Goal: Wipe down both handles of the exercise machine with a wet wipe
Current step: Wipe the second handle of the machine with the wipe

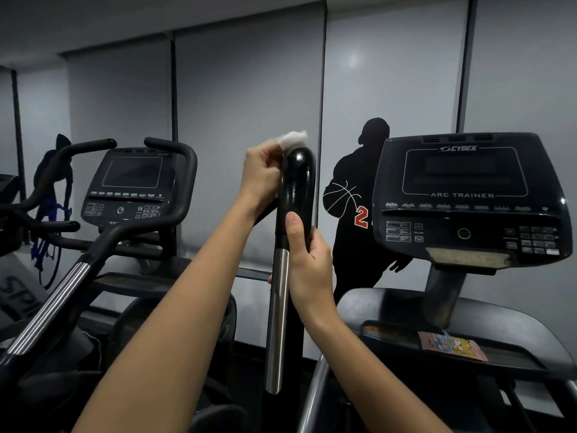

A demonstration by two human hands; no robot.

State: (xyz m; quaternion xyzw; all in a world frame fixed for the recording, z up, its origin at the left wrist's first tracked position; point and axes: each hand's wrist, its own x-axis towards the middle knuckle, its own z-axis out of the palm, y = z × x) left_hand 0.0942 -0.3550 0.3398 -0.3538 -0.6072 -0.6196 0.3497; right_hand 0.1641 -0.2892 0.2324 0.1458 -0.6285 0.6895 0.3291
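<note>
A glossy black handle [298, 179] of the exercise machine stands upright in the middle, on a silver tube [278, 307]. My left hand [262, 176] holds a crumpled white wet wipe [295, 139] against the rounded top of the handle, on its left side. My right hand [307, 260] grips the handle lower down, where the black grip meets the silver tube, thumb pointing up along the grip. The machine's other handle is out of view.
The machine's console [468, 198], marked Arc Trainer, stands at the right over a tray with a small colourful packet [451, 345]. A second machine with its own console [131, 182] and curved handlebars [175, 170] stands at the left. Grey blinds with dark figures close off the back.
</note>
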